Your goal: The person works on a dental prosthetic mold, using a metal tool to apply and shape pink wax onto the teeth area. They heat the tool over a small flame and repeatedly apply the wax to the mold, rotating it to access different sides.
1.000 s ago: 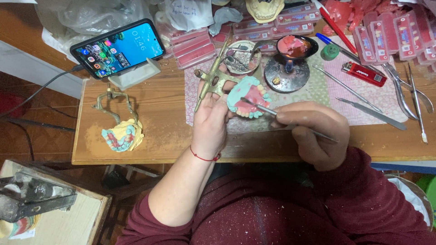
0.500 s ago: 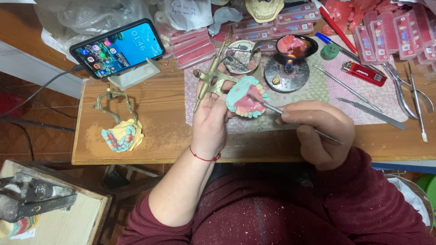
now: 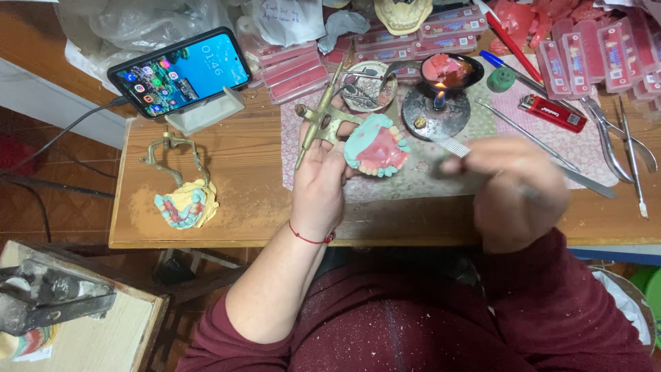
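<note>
I see the wooden table (image 3: 241, 165) carrying everything. My left hand (image 3: 318, 182) is clamped on a brass articulator (image 3: 322, 120) bearing the denture model (image 3: 375, 145), pink wax centre ringed by pale teal teeth, at twelve o'clock of that hand. My right hand (image 3: 516, 189), blurred, is closed around a thin metal tool (image 3: 451, 146).

The counter (image 3: 248, 155) is worn, matt wood, chalky near its left edge. The articulator (image 3: 318, 117) looks like dull brass; its denture model (image 3: 375, 145) is matt teal plaster with glossy pink wax. The phone (image 3: 180, 71) has a glossy glass face. The lighter (image 3: 552, 113) is shiny red plastic.
</note>
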